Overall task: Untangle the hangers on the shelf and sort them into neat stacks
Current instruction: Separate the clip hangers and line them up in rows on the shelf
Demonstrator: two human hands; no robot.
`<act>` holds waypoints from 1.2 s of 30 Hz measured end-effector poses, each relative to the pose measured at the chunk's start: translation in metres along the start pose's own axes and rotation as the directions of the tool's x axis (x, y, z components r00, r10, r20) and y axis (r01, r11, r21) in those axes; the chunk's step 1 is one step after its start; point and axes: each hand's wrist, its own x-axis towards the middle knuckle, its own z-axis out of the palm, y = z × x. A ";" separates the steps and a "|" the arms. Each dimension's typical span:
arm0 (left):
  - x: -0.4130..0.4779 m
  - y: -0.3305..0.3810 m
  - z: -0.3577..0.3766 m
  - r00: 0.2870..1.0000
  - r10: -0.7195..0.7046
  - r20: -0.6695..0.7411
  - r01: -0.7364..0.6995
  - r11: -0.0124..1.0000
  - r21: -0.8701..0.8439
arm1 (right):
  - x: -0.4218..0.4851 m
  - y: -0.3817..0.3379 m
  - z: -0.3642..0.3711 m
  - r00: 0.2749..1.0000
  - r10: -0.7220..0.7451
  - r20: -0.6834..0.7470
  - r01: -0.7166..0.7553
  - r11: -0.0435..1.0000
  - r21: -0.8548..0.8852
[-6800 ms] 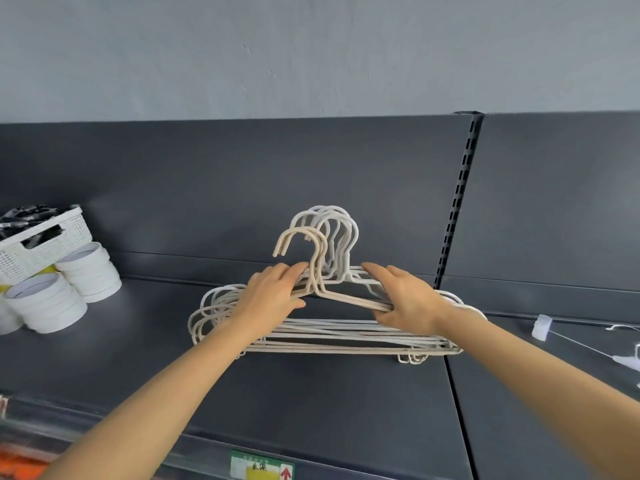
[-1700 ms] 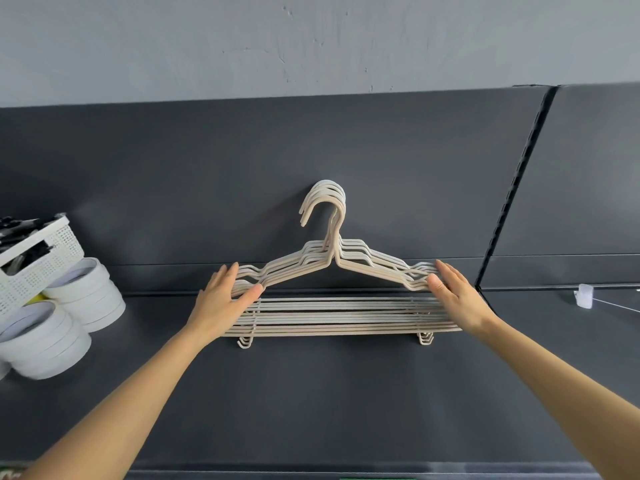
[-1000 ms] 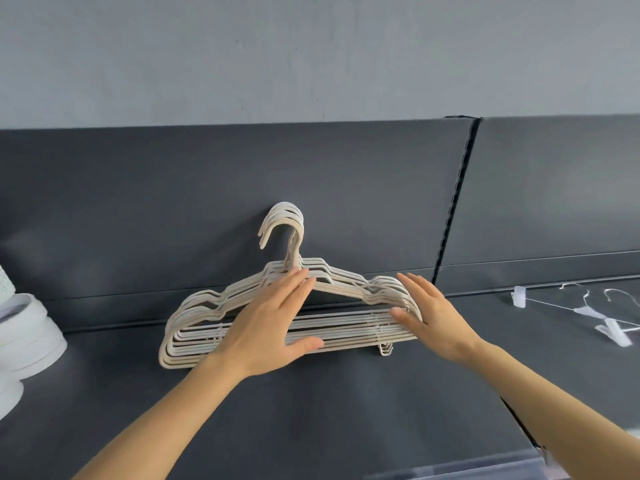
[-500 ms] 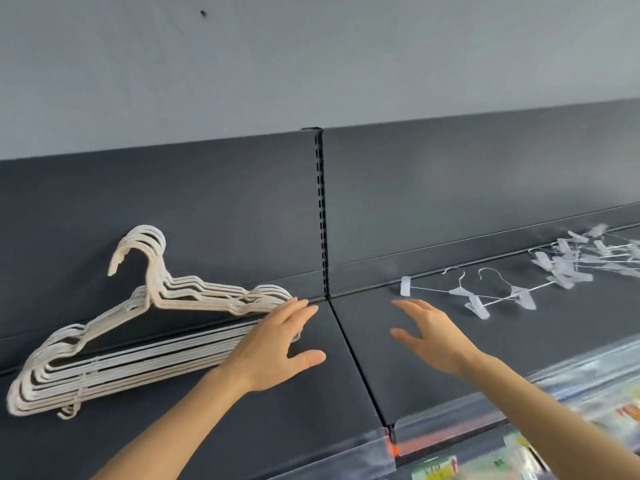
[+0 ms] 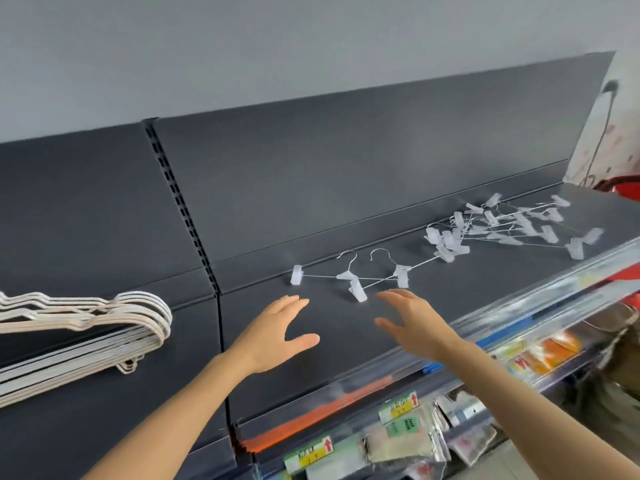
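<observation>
Left hand (image 5: 273, 336) and right hand (image 5: 412, 327) hover over the dark shelf (image 5: 346, 358)
Both spread, fingers straight, holding nothing, near two clip hangers (image 5: 353, 275); a tangled clip-hanger heap (image 5: 512, 226) lies further right, stacked beige hangers (image 5: 104, 327) far left

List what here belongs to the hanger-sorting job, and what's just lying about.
Job:
stacked beige hangers
two loose clip hangers
tangled clip hanger pile
shelf
left hand and right hand, both holding nothing

Lying about:
packets on the lower shelf
price labels
red object, far right
</observation>
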 end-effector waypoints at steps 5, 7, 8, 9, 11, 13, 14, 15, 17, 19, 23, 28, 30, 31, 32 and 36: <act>0.045 0.018 0.009 0.999 0.014 -0.031 -0.015 1.000 -0.012 | 0.007 0.037 -0.012 0.999 0.045 -0.018 -0.044 0.999 0.012; 0.070 0.025 0.016 0.999 0.021 -0.038 -0.023 0.998 -0.055 | 0.015 0.051 -0.017 0.998 0.060 -0.012 -0.060 0.998 0.006; 0.082 0.031 0.020 0.999 0.030 -0.042 -0.033 0.996 -0.080 | 0.020 0.057 -0.019 0.998 0.070 -0.010 -0.070 0.998 0.001; 0.094 0.035 0.024 0.998 0.040 -0.048 -0.045 0.994 -0.101 | 0.026 0.064 -0.022 0.997 0.078 -0.012 -0.078 0.997 -0.006; 0.122 0.045 0.028 0.996 0.057 -0.067 -0.066 0.989 -0.135 | 0.041 0.077 -0.032 0.996 0.085 -0.015 -0.085 0.996 -0.019; 0.148 0.051 0.030 0.995 0.070 -0.064 -0.080 0.981 -0.175 | 0.058 0.089 -0.044 0.996 0.091 -0.020 -0.092 0.995 -0.031; 0.161 0.052 0.031 0.996 0.072 -0.055 -0.082 0.979 -0.189 | 0.065 0.095 -0.049 0.995 0.096 -0.019 -0.097 0.994 -0.040; 0.173 0.053 0.033 0.996 0.073 -0.040 -0.080 0.978 -0.193 | 0.072 0.102 -0.054 0.994 0.104 -0.018 -0.105 0.993 -0.048; 0.190 0.055 0.037 0.997 0.072 -0.007 -0.072 0.982 -0.174 | 0.082 0.115 -0.061 0.992 0.124 -0.005 -0.124 0.991 -0.054; 0.205 0.055 0.041 0.997 0.079 0.002 -0.079 0.990 -0.120 | 0.092 0.130 -0.066 0.992 0.128 0.009 -0.127 0.990 -0.063; 0.232 0.062 0.046 0.997 0.070 0.013 -0.069 0.996 -0.063 | 0.112 0.155 -0.070 0.995 0.098 0.034 -0.095 0.993 -0.075; 0.249 0.066 0.053 1.000 -0.024 0.005 0.024 1.000 -0.017 | 0.142 0.176 -0.066 0.992 -0.051 0.119 0.063 0.993 -0.099; 0.249 0.069 0.057 0.996 -0.088 -0.024 0.087 0.996 -0.018 | 0.152 0.185 -0.064 0.976 -0.128 0.175 0.146 0.985 -0.092; 0.247 0.071 0.060 0.992 -0.123 -0.042 0.122 0.992 -0.020 | 0.157 0.191 -0.065 0.964 -0.170 0.205 0.190 0.978 -0.082; 0.245 0.073 0.062 0.985 -0.162 -0.062 0.160 0.987 -0.029 | 0.162 0.196 -0.067 0.949 -0.210 0.234 0.233 0.970 -0.072; 0.234 0.081 0.070 0.925 -0.345 -0.161 0.338 0.939 -0.071 | 0.180 0.222 -0.072 0.872 -0.380 0.308 0.419 0.906 -0.067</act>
